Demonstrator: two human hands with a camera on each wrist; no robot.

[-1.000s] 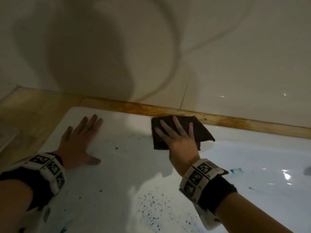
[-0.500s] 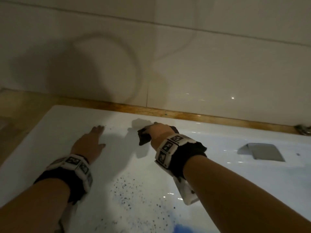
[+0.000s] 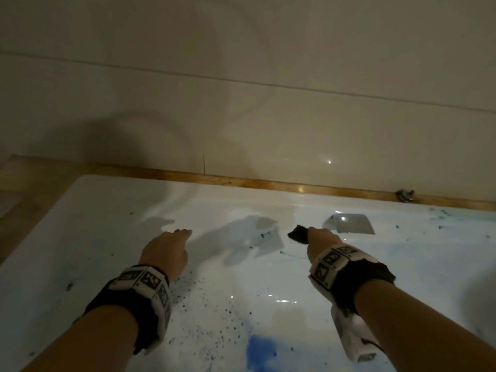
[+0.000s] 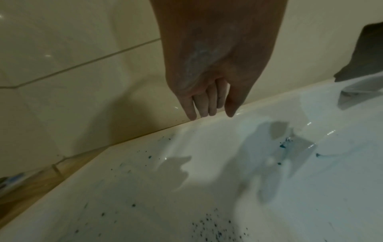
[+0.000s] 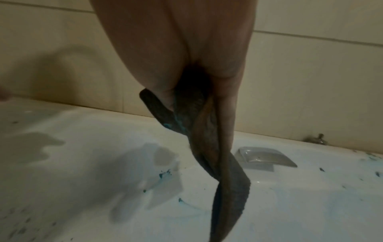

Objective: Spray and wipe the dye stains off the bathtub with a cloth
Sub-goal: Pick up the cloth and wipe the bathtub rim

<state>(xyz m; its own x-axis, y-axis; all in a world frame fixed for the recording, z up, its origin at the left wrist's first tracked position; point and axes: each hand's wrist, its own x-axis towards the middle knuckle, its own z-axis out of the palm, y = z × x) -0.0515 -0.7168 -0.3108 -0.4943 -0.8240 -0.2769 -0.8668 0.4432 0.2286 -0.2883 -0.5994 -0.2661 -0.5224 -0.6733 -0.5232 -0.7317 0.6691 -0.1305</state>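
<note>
With the dark cloth (image 5: 207,147) pinched in the right hand (image 3: 320,241) and dangling above the bathtub (image 3: 94,237) left of the metal plate (image 3: 351,223), while the left hand (image 3: 166,251) hangs slack and empty, dye stains (image 3: 261,350) could be smeared or redeposited by the already blue-tinged fabric.

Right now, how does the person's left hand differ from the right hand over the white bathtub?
The left hand is empty, its fingers straight and relaxed; the right hand grips a dark cloth that hangs down, marked with teal dye. In the head view the left hand is nearer the tub's corner, the right nearer the metal plate. Both hang above the stained white bathtub.
</note>
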